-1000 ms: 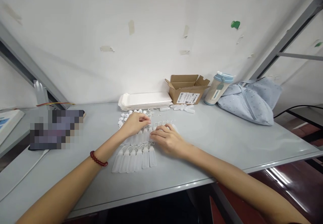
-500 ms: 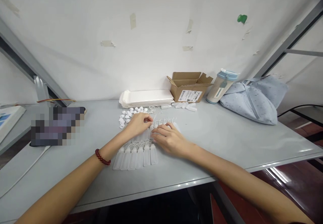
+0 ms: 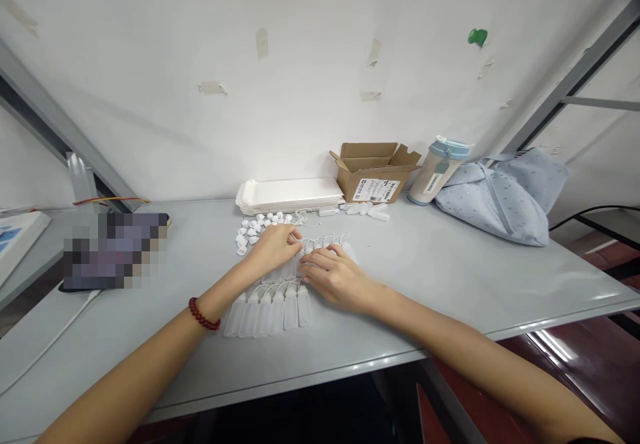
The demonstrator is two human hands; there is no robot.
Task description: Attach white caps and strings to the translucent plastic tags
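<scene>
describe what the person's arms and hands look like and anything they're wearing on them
Both forearms are bare, and there are no gloves on the left hand or the right hand. The left wrist wears a bracelet of round dark red beads. Nothing is visibly worn on the right wrist.

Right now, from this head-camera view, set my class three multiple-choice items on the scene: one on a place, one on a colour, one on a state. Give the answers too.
1. Where does the tumbler stand?
A) Between the box and the cloth bag
B) On the floor
C) Inside the box

2. What colour is the bead bracelet?
A) Green
B) Dark red
C) White

3. What state are the box's flaps in?
A) Taped shut
B) Open
C) Cut off

Answers:
1. A: it has the box on one side, the bag on the other.
2. B: the beads show dark red.
3. B: the flaps stand up and apart.
</scene>
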